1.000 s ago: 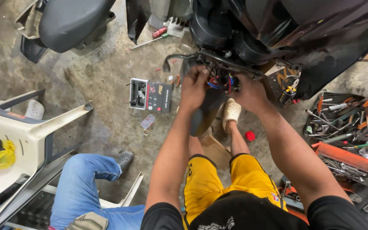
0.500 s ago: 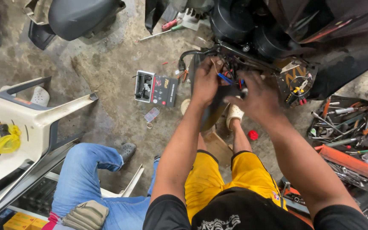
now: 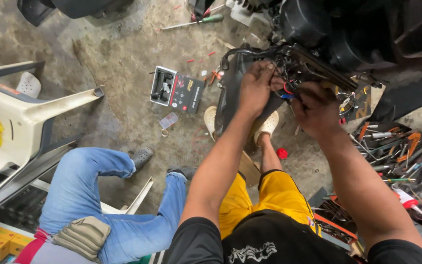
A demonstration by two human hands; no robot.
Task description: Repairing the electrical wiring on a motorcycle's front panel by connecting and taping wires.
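Both my hands are raised to the black underside of a scooter body (image 3: 348,34) at the top right. My left hand (image 3: 256,88) pinches a bundle of red, blue and black wires (image 3: 285,89) there. My right hand (image 3: 317,108) is closed around the same wire bundle just to the right, its fingers hidden behind the knuckles. A black panel (image 3: 228,102) hangs below the wires, in front of my feet in cream shoes (image 3: 269,124).
An open tool tray (image 3: 396,151) with several screwdrivers and pliers lies at the right. A black and red boxed kit (image 3: 178,90) lies on the concrete floor. Another person in blue jeans (image 3: 89,195) sits at the lower left beside a cream plastic chair (image 3: 30,115). A red cap (image 3: 282,153) lies on the floor.
The view has tilted down and left, so the scooter sits higher in frame. Both hands stayed on the wires, shifting only slightly.
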